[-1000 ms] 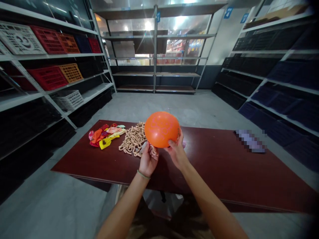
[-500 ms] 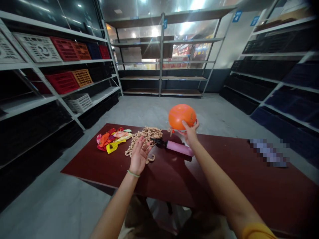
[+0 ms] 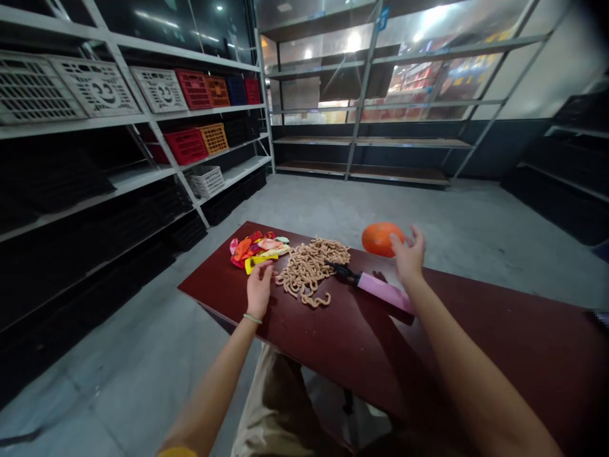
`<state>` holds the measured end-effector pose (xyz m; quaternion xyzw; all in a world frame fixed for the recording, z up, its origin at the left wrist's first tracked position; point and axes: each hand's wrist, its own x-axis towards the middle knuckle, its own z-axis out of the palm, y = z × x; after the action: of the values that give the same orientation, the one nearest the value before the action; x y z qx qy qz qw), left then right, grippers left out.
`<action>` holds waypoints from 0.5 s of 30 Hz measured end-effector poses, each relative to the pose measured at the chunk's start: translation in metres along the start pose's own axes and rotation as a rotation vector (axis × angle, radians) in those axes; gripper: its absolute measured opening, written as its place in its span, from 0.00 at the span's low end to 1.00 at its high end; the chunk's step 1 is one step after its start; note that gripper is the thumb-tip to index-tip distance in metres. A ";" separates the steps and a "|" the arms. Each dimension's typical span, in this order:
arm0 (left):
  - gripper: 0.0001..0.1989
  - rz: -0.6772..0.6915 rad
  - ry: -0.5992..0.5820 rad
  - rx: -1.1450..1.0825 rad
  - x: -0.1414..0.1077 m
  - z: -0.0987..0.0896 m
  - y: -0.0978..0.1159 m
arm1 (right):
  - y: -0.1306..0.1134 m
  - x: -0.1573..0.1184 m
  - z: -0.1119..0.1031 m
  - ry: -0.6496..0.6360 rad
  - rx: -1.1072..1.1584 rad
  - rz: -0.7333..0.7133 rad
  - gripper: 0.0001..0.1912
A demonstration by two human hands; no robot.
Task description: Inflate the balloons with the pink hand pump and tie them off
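Observation:
An inflated orange balloon (image 3: 379, 239) is at the table's far edge, slightly blurred. My right hand (image 3: 409, 256) is just right of it, fingers spread, the thumb tip overlapping the balloon's side; whether they touch I cannot tell. My left hand (image 3: 259, 291) hovers over the table with loosely bent fingers and nothing visible in them. Just beyond it lies a pile of flat balloons (image 3: 257, 249) in red, orange, pink and yellow. To its right spreads a heap of beige, rope-like twisted pieces (image 3: 309, 266). A pink hand pump (image 3: 384, 292) with a black nozzle end lies below the orange balloon.
The dark red table (image 3: 328, 336) stands before me. Shelving on the left carries white crates (image 3: 102, 89), red crates (image 3: 186, 147) and an orange crate (image 3: 214, 138). A metal rack (image 3: 364, 95) stands at the back. Grey floor (image 3: 304, 197) lies between.
My view has turned left. My right hand has loosened from under the orange balloon, which now sits lower beside it. My left hand has moved left, toward the flat balloons.

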<state>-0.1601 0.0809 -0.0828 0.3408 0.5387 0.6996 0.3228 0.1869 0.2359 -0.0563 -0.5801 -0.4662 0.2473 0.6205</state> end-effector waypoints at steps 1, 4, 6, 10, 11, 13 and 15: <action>0.13 0.041 0.028 0.065 0.005 -0.008 -0.002 | -0.003 -0.010 0.009 -0.049 -0.019 -0.052 0.34; 0.11 0.135 0.065 0.245 0.021 -0.035 -0.004 | -0.017 -0.048 0.047 -0.315 -0.052 -0.233 0.25; 0.09 0.181 0.058 0.378 0.031 -0.051 -0.005 | -0.026 -0.078 0.079 -0.469 -0.053 -0.274 0.22; 0.09 0.251 0.054 0.596 0.046 -0.075 -0.010 | -0.036 -0.138 0.148 -0.754 -0.080 -0.387 0.15; 0.10 0.260 0.064 0.630 0.048 -0.078 -0.012 | -0.037 -0.150 0.164 -0.807 -0.096 -0.419 0.15; 0.10 0.258 0.085 0.669 0.050 -0.083 -0.017 | -0.037 -0.170 0.193 -0.881 -0.138 -0.485 0.16; 0.09 0.233 0.100 0.673 0.050 -0.085 -0.020 | -0.036 -0.182 0.216 -0.913 -0.194 -0.534 0.17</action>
<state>-0.2562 0.0812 -0.1121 0.4527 0.7116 0.5308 0.0838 -0.0891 0.1800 -0.0982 -0.3297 -0.8405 0.2637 0.3396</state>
